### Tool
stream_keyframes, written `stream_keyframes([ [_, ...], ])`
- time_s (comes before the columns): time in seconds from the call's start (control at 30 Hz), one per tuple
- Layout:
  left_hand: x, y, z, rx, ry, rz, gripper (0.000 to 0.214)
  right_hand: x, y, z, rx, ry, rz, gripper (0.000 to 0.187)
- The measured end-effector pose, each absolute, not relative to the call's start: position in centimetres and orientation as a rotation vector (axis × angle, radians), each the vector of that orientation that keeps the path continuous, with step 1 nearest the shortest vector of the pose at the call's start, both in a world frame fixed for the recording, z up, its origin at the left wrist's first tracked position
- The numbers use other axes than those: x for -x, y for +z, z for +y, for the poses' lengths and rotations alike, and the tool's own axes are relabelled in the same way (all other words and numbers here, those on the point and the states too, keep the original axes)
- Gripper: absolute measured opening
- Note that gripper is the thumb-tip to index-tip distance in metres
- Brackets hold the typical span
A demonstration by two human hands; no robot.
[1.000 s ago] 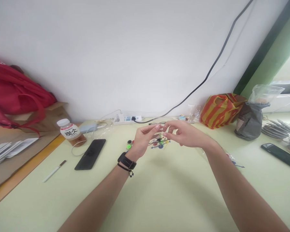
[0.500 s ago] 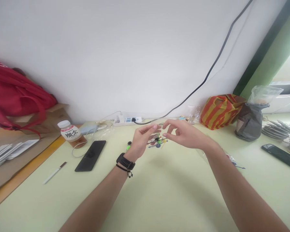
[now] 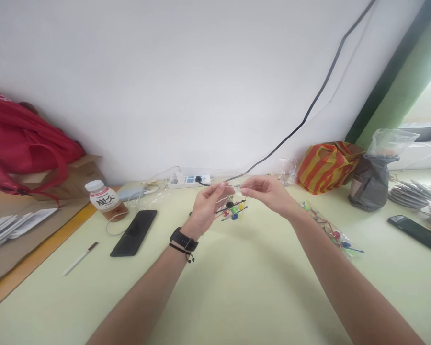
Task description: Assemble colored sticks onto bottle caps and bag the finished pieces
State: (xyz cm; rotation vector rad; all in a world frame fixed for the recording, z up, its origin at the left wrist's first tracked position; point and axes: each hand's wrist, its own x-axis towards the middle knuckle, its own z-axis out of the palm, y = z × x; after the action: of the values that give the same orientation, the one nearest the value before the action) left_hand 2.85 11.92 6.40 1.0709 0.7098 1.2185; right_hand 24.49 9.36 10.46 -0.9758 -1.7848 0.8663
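Above the table, a small cluster of coloured plastic pieces (image 3: 233, 210), black, blue, yellow, green and red, hangs between my hands. It looks to be inside a thin clear bag, whose film is hard to make out. My left hand (image 3: 209, 203), wearing a black watch (image 3: 184, 239), is closed, thumb and fingers pinching its upper left edge. On the other side, my right hand (image 3: 264, 190) pinches a whitish part of the top edge. Behind my right forearm lies a clear bag of similar coloured pieces (image 3: 335, 234), partly hidden by the arm.
At left are a drink bottle (image 3: 106, 199), a black phone (image 3: 133, 233) and a white pen (image 3: 80, 258). A power strip (image 3: 189, 180) sits by the wall. At right stand a striped bag (image 3: 328, 165), a grey bag (image 3: 371, 184) and a dark phone-like slab (image 3: 418, 235).
My right hand, its fingers apart before, has come in and pinched the top edge. The hanging cluster shows more fully, and the bag behind my right forearm is more exposed.
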Motion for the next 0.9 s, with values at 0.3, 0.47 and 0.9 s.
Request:
stream_keyframes([
  [0.3,0.8,7.1,13.7,-1.49,1.157,0.824,0.037,-24.6,8.7,10.5,0.962,1.097,-1.724,0.037],
  [0.47,0.9,7.3,13.6,-1.563,1.114,0.81,0.033,-24.7,7.9,10.8,0.973,1.159,-1.709,0.03],
  [0.9,2.1,8.3,13.5,-1.457,1.116,0.724,0.026,-24.6,7.6,11.2,0.823,1.199,-1.449,0.025],
])
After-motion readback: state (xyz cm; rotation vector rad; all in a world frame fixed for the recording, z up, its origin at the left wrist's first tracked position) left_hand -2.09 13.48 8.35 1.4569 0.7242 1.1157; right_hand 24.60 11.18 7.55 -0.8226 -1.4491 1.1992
